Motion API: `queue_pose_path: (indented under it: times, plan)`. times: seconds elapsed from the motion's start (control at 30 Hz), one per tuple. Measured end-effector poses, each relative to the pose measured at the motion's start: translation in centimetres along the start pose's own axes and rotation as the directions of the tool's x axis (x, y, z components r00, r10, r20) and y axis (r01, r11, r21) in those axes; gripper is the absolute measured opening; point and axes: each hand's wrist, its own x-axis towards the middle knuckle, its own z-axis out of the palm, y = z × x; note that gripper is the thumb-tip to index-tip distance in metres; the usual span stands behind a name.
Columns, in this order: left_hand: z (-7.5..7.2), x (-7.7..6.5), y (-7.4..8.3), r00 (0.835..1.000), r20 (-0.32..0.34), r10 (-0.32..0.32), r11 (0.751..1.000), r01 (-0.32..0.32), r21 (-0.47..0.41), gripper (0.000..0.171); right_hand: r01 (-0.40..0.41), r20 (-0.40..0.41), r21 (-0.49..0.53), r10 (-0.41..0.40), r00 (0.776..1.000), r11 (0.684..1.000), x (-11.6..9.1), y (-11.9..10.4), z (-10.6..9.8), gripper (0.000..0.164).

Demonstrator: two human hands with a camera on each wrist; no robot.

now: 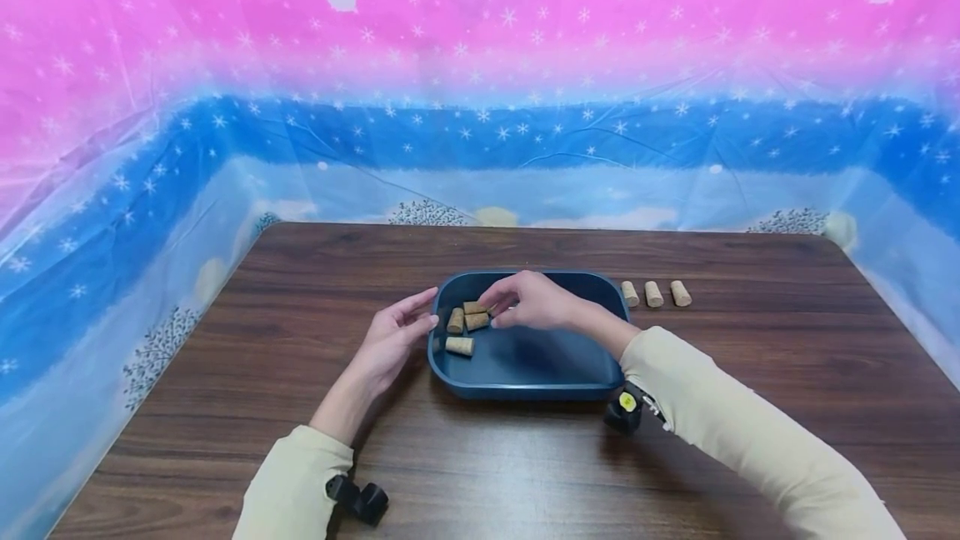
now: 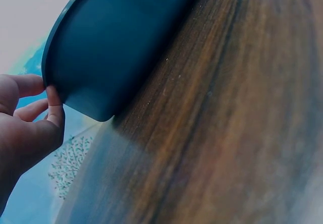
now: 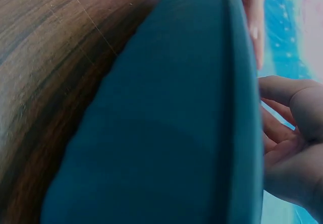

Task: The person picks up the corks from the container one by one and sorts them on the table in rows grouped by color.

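Note:
A dark blue tray [image 1: 525, 391] stands on the table with several corks in it, grouped toward its left end. One pale cork [image 1: 460, 346] lies nearest the front, apart from the rest. My left hand [image 1: 390, 338] touches the tray's left rim with thumb and forefinger spaced along it. My right hand [image 1: 536, 300] reaches over the right side into the tray. Its bent fingers are beside two corks lying together, an upper cork [image 1: 474, 307] and a lower cork [image 1: 476, 321]. In the right wrist view the tray wall [image 3: 151, 123] hides the corks and some fingertips.
Three corks stand in a row on the table right of the tray, among them a middle cork [image 1: 654, 294]. The brown wooden table [image 1: 225, 407] extends on all sides. A pink and blue patterned cloth [image 1: 480, 132] hangs behind and beside it.

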Motion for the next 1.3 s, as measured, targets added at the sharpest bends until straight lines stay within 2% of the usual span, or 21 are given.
queue_pose_path:
  times: [0.2, 0.5, 0.73, 0.97, 1.2, 1.3]
  plan:
    - [-0.1, -0.1, 0.0, 1.0, 0.009, -0.005, 1.0, 0.005, -0.006, 0.047, 0.038, 0.061, 0.014, -0.039, 0.997, 0.999, 1.4, -0.5, 1.0, 0.032]
    - [-0.1, -0.2, 0.1, 1.0, 0.024, 0.001, 1.0, 0.0, -0.009, 0.047, 0.051, 0.138, 0.018, -0.053, 0.989, 0.999, 2.5, -0.9, 2.1, 0.032]
    - [-0.1, -0.1, 0.1, 1.0, 0.017, 0.006, 1.0, -0.006, -0.001, 0.048, 0.05, 0.155, -0.02, -0.046, 0.987, 0.999, 2.8, -1.1, 3.1, 0.031]
    - [0.0, -0.1, 0.1, 1.0, 0.006, 0.005, 1.0, -0.005, -0.001, 0.048, 0.084, 0.165, -0.065, -0.072, 0.984, 0.994, 3.0, -1.0, 3.7, 0.031]
    - [-0.1, -0.1, 0.1, 1.0, 0.008, 0.002, 1.0, -0.002, -0.005, 0.048, 0.048, 0.214, -0.067, -0.032, 0.976, 0.997, 3.1, -1.1, 4.1, 0.034]
    - [-0.2, -0.1, 0.0, 1.0, 0.006, 0.001, 1.0, -0.001, -0.005, 0.047, 0.061, 0.221, -0.072, -0.044, 0.974, 0.996, 3.2, -1.1, 4.3, 0.033]
